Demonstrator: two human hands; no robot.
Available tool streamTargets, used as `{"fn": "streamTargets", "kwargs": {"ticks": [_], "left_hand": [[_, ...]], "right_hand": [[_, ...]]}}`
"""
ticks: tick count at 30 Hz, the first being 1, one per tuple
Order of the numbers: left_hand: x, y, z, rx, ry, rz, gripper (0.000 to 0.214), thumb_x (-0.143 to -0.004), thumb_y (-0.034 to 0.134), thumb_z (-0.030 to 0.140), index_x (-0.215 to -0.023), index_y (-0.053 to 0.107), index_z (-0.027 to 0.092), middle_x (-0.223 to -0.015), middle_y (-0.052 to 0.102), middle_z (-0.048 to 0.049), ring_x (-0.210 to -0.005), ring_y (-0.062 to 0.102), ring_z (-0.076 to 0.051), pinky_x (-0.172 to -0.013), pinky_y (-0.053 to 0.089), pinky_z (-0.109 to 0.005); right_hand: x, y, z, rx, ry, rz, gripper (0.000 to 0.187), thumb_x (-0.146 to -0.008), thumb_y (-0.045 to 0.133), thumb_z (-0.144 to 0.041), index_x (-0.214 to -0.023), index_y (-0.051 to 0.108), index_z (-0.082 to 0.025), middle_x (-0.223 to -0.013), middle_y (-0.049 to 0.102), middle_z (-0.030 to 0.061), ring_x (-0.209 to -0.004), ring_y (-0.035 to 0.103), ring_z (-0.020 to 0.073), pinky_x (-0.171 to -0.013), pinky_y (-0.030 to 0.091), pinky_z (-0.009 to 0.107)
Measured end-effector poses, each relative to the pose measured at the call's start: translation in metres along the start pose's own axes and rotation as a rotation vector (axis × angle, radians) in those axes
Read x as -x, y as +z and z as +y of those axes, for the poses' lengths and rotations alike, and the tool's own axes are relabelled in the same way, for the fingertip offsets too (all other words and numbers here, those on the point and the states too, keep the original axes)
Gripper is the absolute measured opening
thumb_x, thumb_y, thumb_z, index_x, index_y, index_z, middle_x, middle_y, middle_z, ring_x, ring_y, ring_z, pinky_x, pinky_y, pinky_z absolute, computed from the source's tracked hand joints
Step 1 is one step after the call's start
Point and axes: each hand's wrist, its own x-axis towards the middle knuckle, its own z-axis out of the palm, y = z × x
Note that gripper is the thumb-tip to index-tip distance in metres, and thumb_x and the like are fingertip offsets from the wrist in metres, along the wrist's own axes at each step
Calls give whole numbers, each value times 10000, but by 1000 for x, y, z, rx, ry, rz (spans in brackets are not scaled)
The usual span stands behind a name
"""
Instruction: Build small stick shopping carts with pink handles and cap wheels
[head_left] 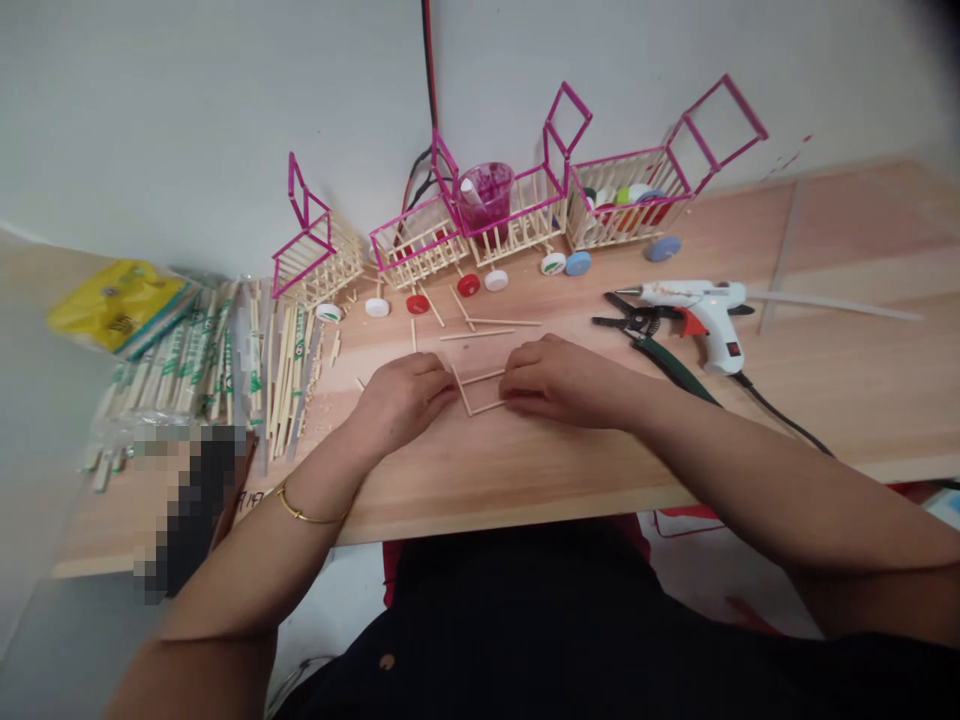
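Thin wooden sticks form a small three-sided frame (463, 392) on the table, lying between my hands. My left hand (405, 395) has its fingers pressed together at the frame's left stick. Over the right ends of the two crosswise sticks, my right hand (559, 380) is closed, hiding that side of the frame. Just beyond my hands lie loose cut sticks (478, 335). To the right, a white glue gun (694, 300) with a red trigger rests beside green-handled wire cutters (660, 350).
Several stick-built carts with purple edges, like this one (315, 260), stand along the wall on bottle-cap wheels. A purple cup (486, 195) sits among them. Wrapped chopsticks (176, 360) and a yellow packet (112, 305) lie left. The glue gun's cable (784, 412) crosses the table's right side.
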Motion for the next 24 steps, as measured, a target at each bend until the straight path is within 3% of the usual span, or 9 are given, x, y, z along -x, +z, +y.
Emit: {"fn": "streamTargets", "kwargs": {"ticks": [8, 24], "left_hand": [[-1, 4, 1, -29, -80, 29, 191, -909, 534, 252, -916, 699, 157, -823, 661, -60, -766, 624, -176, -696, 491, -291], [-3, 7, -1, -2, -69, 46, 199, -913, 524, 239, -875, 700, 153, -796, 643, -55, -734, 609, -156, -674, 482, -275]], "right_hand": [[-7, 1, 9, -26, 66, 189, 188, -898, 525, -198, -939, 703, -151, -932, 682, 105, -856, 611, 197, -739, 427, 303], [-20, 5, 9, -26, 103, 105, 187, -892, 517, -178, -866, 696, -131, -882, 683, 103, -827, 601, 196, -763, 434, 301]]}}
